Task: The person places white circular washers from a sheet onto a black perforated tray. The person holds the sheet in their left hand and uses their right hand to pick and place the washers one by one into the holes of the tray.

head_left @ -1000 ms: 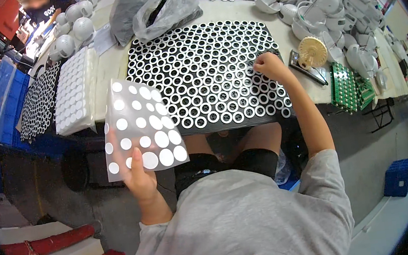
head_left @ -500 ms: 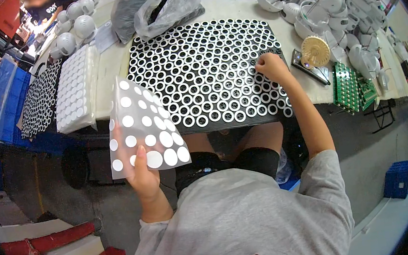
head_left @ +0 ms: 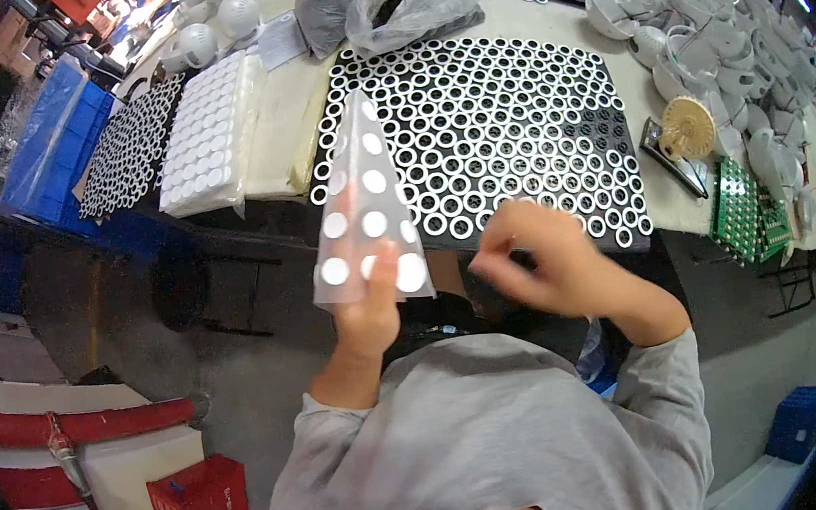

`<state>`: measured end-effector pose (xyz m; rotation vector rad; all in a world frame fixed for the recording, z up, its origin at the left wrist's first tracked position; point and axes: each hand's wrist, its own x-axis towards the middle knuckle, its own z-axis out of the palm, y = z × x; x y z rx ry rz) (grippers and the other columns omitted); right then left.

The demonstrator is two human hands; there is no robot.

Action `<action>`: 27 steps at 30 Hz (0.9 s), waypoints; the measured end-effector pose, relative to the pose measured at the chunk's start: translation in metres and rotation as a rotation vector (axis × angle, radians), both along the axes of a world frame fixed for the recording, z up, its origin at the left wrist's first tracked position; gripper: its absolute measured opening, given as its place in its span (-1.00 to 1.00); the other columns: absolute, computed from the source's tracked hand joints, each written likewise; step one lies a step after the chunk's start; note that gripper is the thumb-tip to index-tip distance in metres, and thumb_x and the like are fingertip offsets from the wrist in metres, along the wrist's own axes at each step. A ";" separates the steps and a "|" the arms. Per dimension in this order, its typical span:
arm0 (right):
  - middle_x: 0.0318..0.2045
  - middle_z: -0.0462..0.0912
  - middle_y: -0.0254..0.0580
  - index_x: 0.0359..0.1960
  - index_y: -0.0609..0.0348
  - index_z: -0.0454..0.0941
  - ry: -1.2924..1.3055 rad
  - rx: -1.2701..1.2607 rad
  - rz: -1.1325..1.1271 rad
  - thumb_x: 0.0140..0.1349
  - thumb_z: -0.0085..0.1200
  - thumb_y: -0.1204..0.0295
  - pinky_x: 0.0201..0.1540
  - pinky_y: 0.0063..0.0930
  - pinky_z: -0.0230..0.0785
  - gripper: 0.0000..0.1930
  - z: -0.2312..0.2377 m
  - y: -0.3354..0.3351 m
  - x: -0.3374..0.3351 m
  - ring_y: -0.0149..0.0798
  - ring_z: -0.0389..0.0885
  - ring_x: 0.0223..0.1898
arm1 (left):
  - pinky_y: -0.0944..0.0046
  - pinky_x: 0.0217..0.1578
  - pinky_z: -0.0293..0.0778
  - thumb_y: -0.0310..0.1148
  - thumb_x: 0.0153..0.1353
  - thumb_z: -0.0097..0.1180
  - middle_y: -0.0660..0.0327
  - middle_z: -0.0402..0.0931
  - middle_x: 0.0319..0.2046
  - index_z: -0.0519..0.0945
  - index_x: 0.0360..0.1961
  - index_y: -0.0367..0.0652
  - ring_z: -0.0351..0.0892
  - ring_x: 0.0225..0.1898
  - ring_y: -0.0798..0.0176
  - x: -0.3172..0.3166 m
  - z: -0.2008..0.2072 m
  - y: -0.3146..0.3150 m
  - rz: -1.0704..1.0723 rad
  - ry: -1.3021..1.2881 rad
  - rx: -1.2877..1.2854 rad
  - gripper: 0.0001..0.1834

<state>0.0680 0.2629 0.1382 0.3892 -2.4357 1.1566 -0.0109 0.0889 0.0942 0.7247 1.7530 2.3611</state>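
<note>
My left hand (head_left: 368, 322) grips the lower edge of a translucent backing sheet (head_left: 358, 205) dotted with white round stickers, thumb on the front; the sheet bends and leans upright. To its right, my right hand (head_left: 555, 263) is raised over the near edge of the black board, fingers curled in and blurred by motion. Whether anything sits between its fingertips cannot be made out. Covering the board are rows of small black round parts with white rings (head_left: 484, 125). Toward the board's right side, a patch of black parts (head_left: 600, 129) shows no white on top.
At left lie a stack of white-dotted sheets (head_left: 212, 126), another ring-covered board (head_left: 132, 145) and a blue crate (head_left: 54, 149). Plastic bags (head_left: 410, 3) lie behind the board. At right are a cream-coloured disc (head_left: 685, 128), green circuit boards (head_left: 737, 207) and piled white housings (head_left: 707, 50).
My right hand has come back from the board's right side toward my body and the sheet. The sheet is turned more edge-on, and the whole view has shifted.
</note>
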 end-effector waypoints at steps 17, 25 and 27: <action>-0.62 0.53 -0.19 -0.49 0.25 0.45 -0.262 -0.043 0.023 0.00 0.08 0.49 -0.55 -0.54 0.36 -0.90 0.007 -0.017 0.004 -0.32 0.52 -0.62 | 0.27 0.13 0.02 -0.43 0.22 -0.21 0.02 0.02 0.16 -0.08 0.20 -0.41 0.08 0.15 0.18 0.008 0.008 0.007 -0.175 0.446 -0.328 -0.42; -0.63 0.53 -0.13 -0.46 0.27 0.44 -0.335 -0.147 0.012 0.01 0.02 0.52 -0.52 -0.53 0.35 -0.92 0.008 -0.008 0.004 -0.31 0.53 -0.60 | 0.33 -0.12 0.28 -0.45 0.21 -0.16 0.00 0.25 -0.03 0.04 0.16 -0.45 0.30 -0.09 0.22 0.005 0.007 0.005 -0.158 0.478 -0.300 -0.47; -0.61 0.54 -0.03 -0.47 0.27 0.43 -0.316 -0.130 -0.004 0.02 0.00 0.49 -0.46 -0.44 0.41 -0.90 0.011 0.002 0.004 -0.17 0.58 -0.54 | 0.36 -0.11 0.28 -0.46 0.21 -0.17 0.03 0.24 0.01 0.07 0.15 -0.44 0.29 -0.07 0.26 0.012 0.007 0.000 -0.163 0.205 -0.209 -0.49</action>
